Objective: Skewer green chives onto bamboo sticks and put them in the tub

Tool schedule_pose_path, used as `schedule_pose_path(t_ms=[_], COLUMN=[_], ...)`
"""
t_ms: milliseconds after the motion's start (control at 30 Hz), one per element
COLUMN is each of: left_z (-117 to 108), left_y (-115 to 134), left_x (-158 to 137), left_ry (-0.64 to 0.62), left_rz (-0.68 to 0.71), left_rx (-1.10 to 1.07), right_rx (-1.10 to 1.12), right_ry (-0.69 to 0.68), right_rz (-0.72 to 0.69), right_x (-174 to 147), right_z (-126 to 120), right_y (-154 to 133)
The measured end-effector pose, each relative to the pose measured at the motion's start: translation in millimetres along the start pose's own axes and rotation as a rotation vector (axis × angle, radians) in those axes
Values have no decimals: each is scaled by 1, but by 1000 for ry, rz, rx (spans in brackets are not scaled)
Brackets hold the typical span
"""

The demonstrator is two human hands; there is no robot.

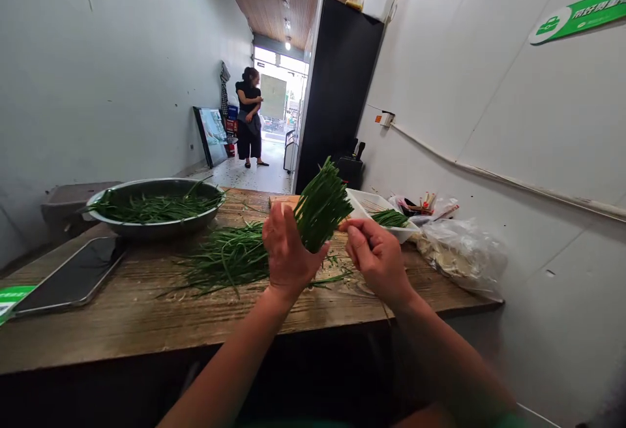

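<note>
My left hand (288,252) is closed round an upright bunch of green chives (323,203), thumb on the near side. The cut ends of the bunch fan out above it. Close beside it on the right, my right hand (374,255) is pinched on a thin skewer (387,310), mostly hidden by the hand; its lower end shows below. Under my left hand, a loose heap of chives (225,258) lies on the wooden table (147,323). Behind my right hand, a white tray (362,203) holds skewered chives (390,218) and bare sticks.
A metal basin (156,227) of chives stands at the back left, with a tablet-like device (73,275) in front. On the right lies a clear plastic bag (460,252) with pale contents. A dark cabinet (337,89) rises behind the table. A person (249,115) stands near the doorway.
</note>
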State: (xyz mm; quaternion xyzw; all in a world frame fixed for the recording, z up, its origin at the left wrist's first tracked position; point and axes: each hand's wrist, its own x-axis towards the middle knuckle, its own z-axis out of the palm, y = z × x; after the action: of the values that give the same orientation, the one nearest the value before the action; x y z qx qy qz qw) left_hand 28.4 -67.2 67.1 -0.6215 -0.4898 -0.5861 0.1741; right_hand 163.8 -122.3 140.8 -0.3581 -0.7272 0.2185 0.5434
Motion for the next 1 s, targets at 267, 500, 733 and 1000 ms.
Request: schedule_pose_path(t_ms=[267,500,733,1000], left_z=[-45,-93,-85,69], left_y=[-52,-106,-112,-13], left_x=[-13,-51,-6,-15], left_ry=[-360,-833,-1126,-1291], left_rz=[-132,224,74,190], left_rx=[278,321,259,-14], right_rx=[91,-126,-164,-174], right_ry=[107,148,272,346], right_rz=[147,314,434,446], right_x=[-28,-112,-191,-201], right_z=[-16,20,43,44], right_y=[28,112,138,143])
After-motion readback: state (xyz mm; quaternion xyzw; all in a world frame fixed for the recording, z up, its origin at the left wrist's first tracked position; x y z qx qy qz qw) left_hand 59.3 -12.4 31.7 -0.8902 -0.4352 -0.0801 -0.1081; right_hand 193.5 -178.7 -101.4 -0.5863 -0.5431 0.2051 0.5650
